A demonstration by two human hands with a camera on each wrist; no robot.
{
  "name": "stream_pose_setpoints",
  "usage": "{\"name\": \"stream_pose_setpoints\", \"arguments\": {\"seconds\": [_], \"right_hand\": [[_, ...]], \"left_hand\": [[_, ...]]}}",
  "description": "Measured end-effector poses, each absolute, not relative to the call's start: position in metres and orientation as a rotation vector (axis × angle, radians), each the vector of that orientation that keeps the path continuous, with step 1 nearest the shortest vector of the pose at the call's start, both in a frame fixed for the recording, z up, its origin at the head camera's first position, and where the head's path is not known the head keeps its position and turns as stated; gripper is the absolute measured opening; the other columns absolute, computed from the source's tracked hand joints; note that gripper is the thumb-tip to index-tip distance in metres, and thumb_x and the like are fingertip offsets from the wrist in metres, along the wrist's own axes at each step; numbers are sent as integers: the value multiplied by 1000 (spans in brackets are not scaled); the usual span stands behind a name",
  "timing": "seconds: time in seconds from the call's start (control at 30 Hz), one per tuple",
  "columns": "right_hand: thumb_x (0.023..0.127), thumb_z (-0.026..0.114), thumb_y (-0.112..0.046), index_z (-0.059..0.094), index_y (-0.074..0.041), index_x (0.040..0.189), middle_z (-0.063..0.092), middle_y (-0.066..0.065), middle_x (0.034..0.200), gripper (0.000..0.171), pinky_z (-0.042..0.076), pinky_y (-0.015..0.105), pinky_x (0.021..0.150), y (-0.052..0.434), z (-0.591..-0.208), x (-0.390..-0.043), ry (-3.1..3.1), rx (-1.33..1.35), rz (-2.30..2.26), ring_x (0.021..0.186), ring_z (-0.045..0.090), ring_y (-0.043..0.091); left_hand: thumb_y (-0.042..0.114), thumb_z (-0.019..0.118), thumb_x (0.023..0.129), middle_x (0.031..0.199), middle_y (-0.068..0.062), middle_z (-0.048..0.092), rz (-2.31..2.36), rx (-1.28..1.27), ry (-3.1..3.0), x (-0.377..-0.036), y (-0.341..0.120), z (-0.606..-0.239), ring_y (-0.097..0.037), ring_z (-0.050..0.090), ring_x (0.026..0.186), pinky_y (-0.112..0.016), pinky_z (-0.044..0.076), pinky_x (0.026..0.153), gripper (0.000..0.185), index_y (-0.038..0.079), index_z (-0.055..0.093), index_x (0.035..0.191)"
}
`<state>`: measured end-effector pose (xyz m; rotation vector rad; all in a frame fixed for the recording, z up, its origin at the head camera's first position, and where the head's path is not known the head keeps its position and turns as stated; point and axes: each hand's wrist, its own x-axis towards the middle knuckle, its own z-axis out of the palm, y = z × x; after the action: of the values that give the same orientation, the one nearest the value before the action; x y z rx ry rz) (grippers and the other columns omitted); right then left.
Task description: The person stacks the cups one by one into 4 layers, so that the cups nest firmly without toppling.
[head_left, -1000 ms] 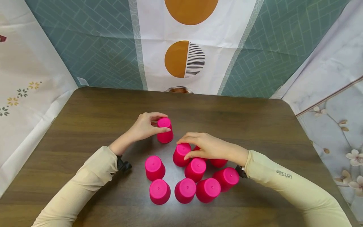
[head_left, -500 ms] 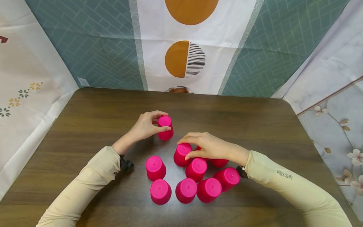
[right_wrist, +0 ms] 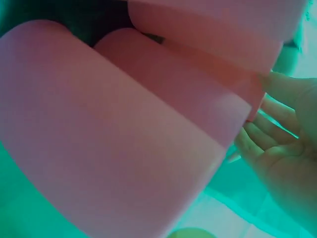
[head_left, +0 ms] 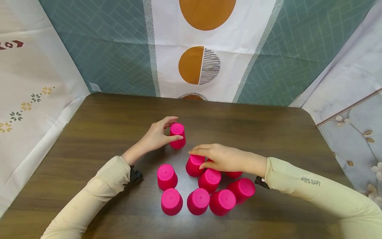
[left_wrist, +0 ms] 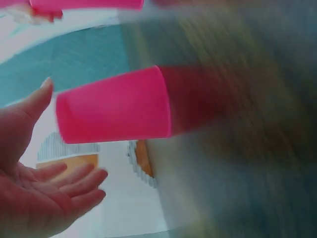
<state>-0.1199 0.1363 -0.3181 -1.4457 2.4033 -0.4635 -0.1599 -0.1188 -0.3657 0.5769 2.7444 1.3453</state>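
Upside-down on the table in the head view is a bright pink plastic cup, apart from the others at the back. My left hand stands around it with fingers and thumb spread. The left wrist view shows a gap between those fingers and the cup. My right hand holds another upside-down pink cup near its top, thumb in front and fingers behind. In the right wrist view, that thumb is right at a cup's edge, and large pink cups hide much of the grip.
Several more upside-down pink cups stand close by: one pair at the left, front cup and rear cup, and a tight cluster at the right, partly under my right hand. The brown wooden table meets a patterned cloth behind.
My left fingers have spread off the back cup, which they gripped before; earlier that cup shifted slightly away from me. My right hand stays at its cup. The head view has tilted slightly.
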Motion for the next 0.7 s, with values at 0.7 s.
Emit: {"name": "stream_pose_setpoints", "arguments": {"seconds": [0.7], "right_hand": [[76,78,-24,61,-9,123,64,2,117,52,52,35,86,157,-294,-171,2596,-1395,-706,107,60,17]], "left_hand": [[21,82,71,118,3,59,1325,585,2830,-34,-122,-343,-15,57,109,-40,51,87,57,14,59,123]]}}
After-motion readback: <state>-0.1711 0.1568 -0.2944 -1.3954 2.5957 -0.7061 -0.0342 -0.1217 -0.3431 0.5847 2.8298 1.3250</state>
